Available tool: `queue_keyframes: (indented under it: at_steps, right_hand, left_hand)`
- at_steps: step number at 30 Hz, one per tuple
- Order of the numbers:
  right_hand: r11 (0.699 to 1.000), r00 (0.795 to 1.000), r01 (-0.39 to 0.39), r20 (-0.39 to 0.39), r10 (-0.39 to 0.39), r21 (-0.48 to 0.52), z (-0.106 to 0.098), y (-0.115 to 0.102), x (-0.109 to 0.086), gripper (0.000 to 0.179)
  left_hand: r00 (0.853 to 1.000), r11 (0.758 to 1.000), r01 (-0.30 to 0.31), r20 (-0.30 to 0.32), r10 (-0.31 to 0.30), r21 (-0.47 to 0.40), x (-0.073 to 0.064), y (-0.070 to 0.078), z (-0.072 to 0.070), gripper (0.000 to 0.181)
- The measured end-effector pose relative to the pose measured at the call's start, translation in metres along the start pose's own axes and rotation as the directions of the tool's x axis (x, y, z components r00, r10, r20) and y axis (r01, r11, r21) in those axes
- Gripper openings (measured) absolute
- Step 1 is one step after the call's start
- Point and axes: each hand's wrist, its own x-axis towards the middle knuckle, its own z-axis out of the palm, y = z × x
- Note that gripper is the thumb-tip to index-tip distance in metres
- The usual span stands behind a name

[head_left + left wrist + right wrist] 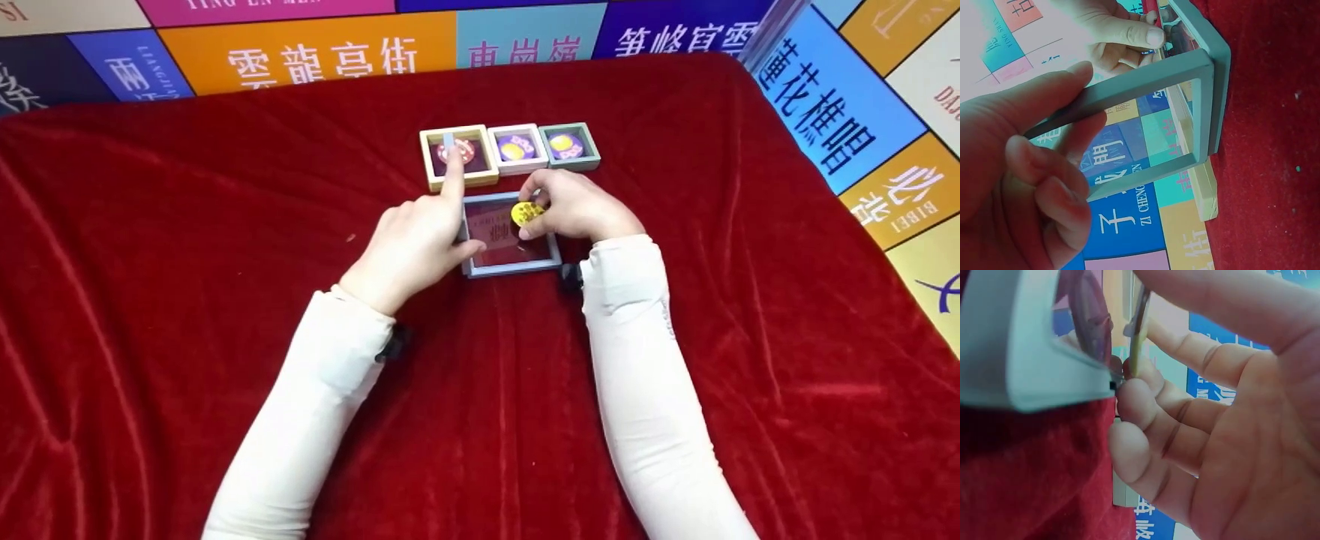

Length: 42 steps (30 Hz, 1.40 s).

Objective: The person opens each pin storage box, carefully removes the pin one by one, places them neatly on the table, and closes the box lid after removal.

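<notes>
My left hand [409, 244] pinches the raised half of a grey-blue square display frame [514, 268] between thumb and fingers. In the left wrist view this raised half [1145, 83], with its clear film window, stands up from the lower half [1220, 101], joined along one edge. Over the right part of the lower half, my right hand [581, 208] pinches a round yellow badge [525, 214] with dark spots. The badge [1140, 332] appears edge-on in the right wrist view, close above the film. Its other fingertips are right at the frame's rim.
Behind the frame stand three small framed badges in a row: a cream-yellow frame [431, 176] with a red badge, a pale pink one [517, 168] and a green one [585, 163], both with purple badges. Red velvet cloth [225, 337] covers the table, with printed panels [315, 56] behind.
</notes>
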Motion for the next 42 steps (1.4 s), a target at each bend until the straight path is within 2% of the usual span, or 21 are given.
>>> queue_keyframes:
  at_steps: [10, 18, 21, 26, 30, 33, 38, 42]
  right_hand:
    - [1.0, 0.999, 0.017, -0.039, -0.017, 0.024, -0.005, 0.003, 0.001, 0.043]
    - [1.0, 0.998, -0.017, -0.068, 0.016, -0.015, -0.014, 0.02, -0.005, 0.043]
    - [0.997, 0.996, -0.022, -0.087, 0.016, -0.07, -0.028, 0.03, -0.01, 0.045]
    - [0.984, 0.991, -0.062, -0.129, 0.041, -0.164, -0.067, 0.054, -0.021, 0.049]
    - [0.968, 0.98, -0.134, -0.176, 0.097, -0.214, -0.099, 0.082, -0.036, 0.053]
    - [0.956, 0.964, -0.204, -0.211, 0.159, -0.211, -0.117, 0.102, -0.05, 0.058]
    - [0.937, 0.932, -0.305, -0.255, 0.257, -0.171, -0.132, 0.121, -0.066, 0.062]
    - [0.929, 0.92, -0.336, -0.263, 0.29, -0.153, -0.134, 0.123, -0.069, 0.065]
  left_hand:
    - [1.0, 0.999, 0.024, 0.002, -0.024, -0.03, -0.003, -0.004, -0.002, 0.101]
    - [0.999, 0.998, 0.047, 0.016, -0.047, -0.042, -0.006, -0.003, 0.004, 0.103]
    - [0.999, 0.998, 0.035, 0.019, -0.034, -0.044, -0.004, -0.001, 0.005, 0.103]
    - [1.0, 1.0, 0.024, 0.018, -0.023, -0.018, -0.001, 0.002, 0.001, 0.102]
    - [1.0, 1.0, 0.011, 0.021, -0.011, -0.014, 0.0, 0.003, -0.002, 0.102]
    - [1.0, 1.0, 0.006, 0.028, -0.005, -0.017, 0.001, 0.003, -0.002, 0.101]
    - [0.999, 1.0, 0.013, 0.036, -0.012, -0.023, 0.0, 0.001, 0.001, 0.101]
    - [0.999, 0.999, 0.013, 0.033, -0.012, -0.035, -0.002, 0.001, 0.002, 0.102]
